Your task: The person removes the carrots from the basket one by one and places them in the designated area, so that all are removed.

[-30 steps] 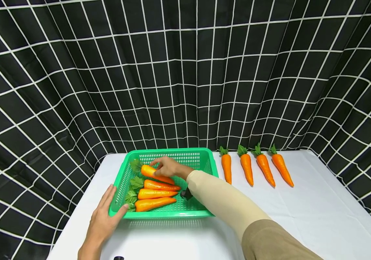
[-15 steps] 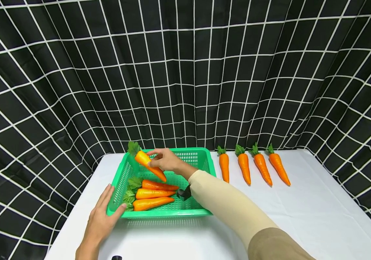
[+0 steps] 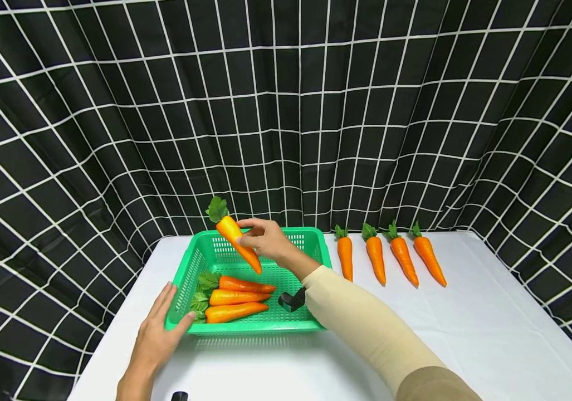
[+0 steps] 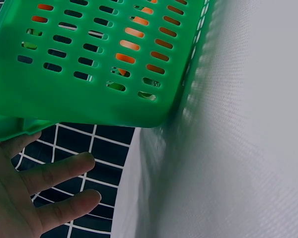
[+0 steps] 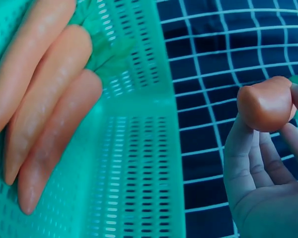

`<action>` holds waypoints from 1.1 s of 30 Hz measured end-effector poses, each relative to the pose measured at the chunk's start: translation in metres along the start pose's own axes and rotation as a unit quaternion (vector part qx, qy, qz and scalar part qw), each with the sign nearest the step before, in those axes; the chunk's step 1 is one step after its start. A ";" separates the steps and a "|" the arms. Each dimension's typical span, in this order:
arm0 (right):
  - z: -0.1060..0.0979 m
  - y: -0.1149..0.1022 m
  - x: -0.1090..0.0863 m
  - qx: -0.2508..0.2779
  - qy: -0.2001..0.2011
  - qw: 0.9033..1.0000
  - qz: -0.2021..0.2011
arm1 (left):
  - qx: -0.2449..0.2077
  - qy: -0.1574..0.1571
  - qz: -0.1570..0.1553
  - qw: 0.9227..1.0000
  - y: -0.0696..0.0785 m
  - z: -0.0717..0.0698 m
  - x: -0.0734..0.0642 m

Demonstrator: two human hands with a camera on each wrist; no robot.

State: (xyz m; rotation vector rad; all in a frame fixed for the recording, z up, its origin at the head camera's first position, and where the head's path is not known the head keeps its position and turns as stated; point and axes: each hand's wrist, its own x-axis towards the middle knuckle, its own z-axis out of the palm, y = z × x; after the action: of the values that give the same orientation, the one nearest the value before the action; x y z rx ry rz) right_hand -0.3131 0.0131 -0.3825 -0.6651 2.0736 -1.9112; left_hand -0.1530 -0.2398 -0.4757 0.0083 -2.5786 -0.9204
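My right hand [image 3: 267, 239] pinches an orange carrot [image 3: 238, 240] with a leafy green top. It holds the carrot tilted, leaves up and tip down, over the back of a green plastic basket [image 3: 245, 331]. In the right wrist view the thumb and fingers close around the carrot [image 5: 266, 105], seen nearly end-on. Inside the basket lie three more carrots [image 3: 239, 297] side by side, leaves to the left. My left hand [image 3: 155, 340] rests at the basket's left front corner, thumb at the rim; the left wrist view shows its fingers [image 4: 59, 173] extended and spread beside the basket.
Several carrots [image 3: 376, 259] lie in a row on the white tabletop [image 3: 471, 334] right of the basket, leaves toward the back. A black grid-patterned curtain [image 3: 286, 111] stands behind and at both sides. A small black object [image 3: 180, 396] sits at the front edge of view.
My right hand has lifted the carrot up out of the basket and swung it more upright, shifting slightly right. The left hand stays at the basket corner.
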 end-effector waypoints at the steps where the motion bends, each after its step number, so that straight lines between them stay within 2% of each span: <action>1: 0.000 -0.002 -0.002 0.002 0.003 1.000 -0.003 | 0.001 0.000 -0.001 1.000 0.000 0.000 0.000; 12: 0.003 -0.019 -0.027 0.011 0.012 0.999 -0.031 | -0.001 -0.007 -0.009 1.000 0.000 -0.001 0.003; 19: 0.004 -0.026 -0.050 0.024 0.019 0.997 -0.064 | -0.002 -0.004 -0.004 1.000 0.000 -0.001 0.001; 33: 0.003 -0.028 -0.087 0.065 0.035 0.993 -0.097 | -0.006 -0.004 -0.003 1.000 0.001 -0.001 0.001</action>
State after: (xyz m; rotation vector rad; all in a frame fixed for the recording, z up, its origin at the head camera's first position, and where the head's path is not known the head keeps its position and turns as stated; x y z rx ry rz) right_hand -0.2315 0.0519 -0.3664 -0.8062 1.9666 -2.1828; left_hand -0.1539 -0.2398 -0.4743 0.0089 -2.5820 -0.9388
